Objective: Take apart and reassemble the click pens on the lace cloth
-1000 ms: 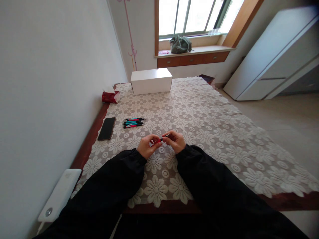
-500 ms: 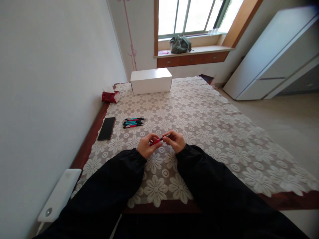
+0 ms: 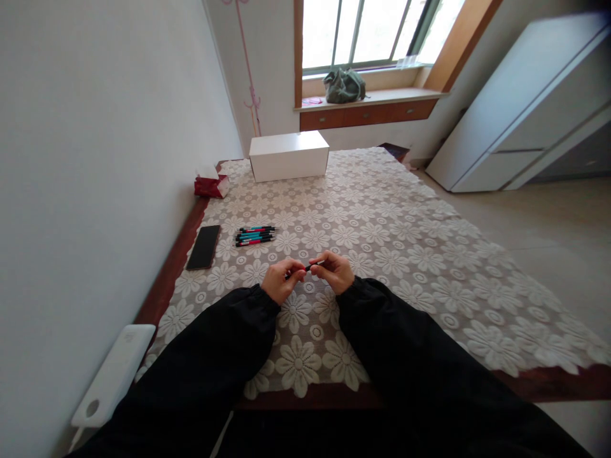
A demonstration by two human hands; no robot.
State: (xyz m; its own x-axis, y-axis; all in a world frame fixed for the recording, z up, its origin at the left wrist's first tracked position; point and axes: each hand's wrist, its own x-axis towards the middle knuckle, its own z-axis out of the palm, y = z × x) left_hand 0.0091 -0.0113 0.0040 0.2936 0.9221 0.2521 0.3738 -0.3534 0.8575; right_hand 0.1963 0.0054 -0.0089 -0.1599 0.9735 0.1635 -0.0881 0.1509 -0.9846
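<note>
Pen (image 3: 308,267), red and black, positioned between both hands over the lace tablecloth (image 3: 391,261). The left hand (image 3: 281,280) is closed around the red section; the right hand (image 3: 334,271) pinches the black end. The barrel is probably light, stiff and slightly slippery; grip by thumb and fingertips, near each end.

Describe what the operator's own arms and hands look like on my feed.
Both arms are in loose, plain black sleeves: the left sleeve and the right sleeve look gathered at the wrists. The left hand and right hand are ungloved, with no ring or watch I can make out.
</note>
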